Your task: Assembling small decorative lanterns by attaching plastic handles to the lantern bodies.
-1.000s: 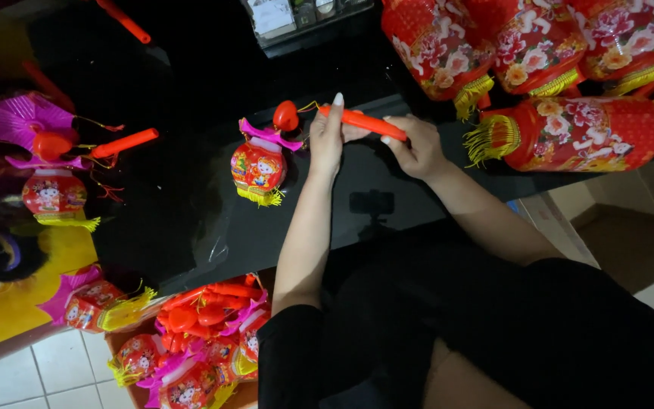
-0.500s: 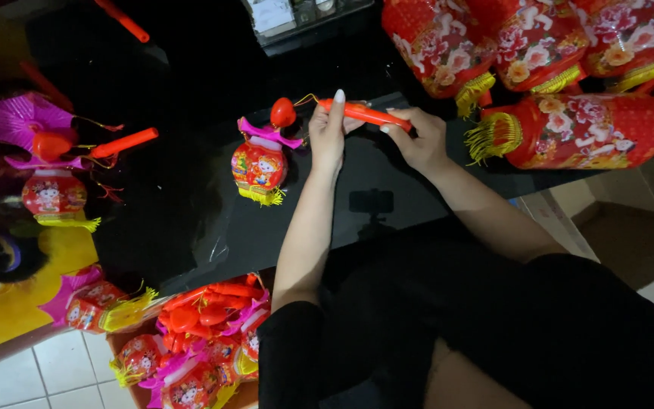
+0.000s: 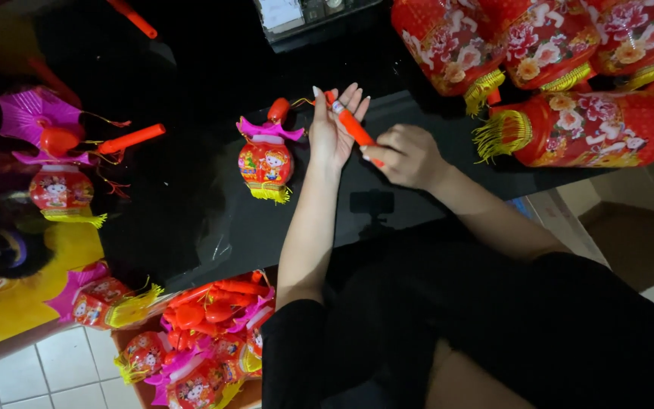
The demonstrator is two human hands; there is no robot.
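We hold the orange plastic handle stick (image 3: pixel 352 126) between both hands over the black glossy tabletop (image 3: pixel 191 204): our left hand (image 3: pixel 332 132) lies open with fingers spread and straight behind the stick, while our right hand (image 3: pixel 406 155) pinches its lower end, apparently fitting it for the small red paper lantern (image 3: pixel 266 155) lying just to the left, whose string seems to run to the stick's tip. The next move calls for a steady grip and care with that thin string. Big flowered red lanterns (image 3: pixel 584 129) crowd the table's far right, finished small lanterns (image 3: pixel 58 185) lie at left, and a box of lantern parts (image 3: pixel 206 341) sits on the white tiled floor (image 3: pixel 62 363).
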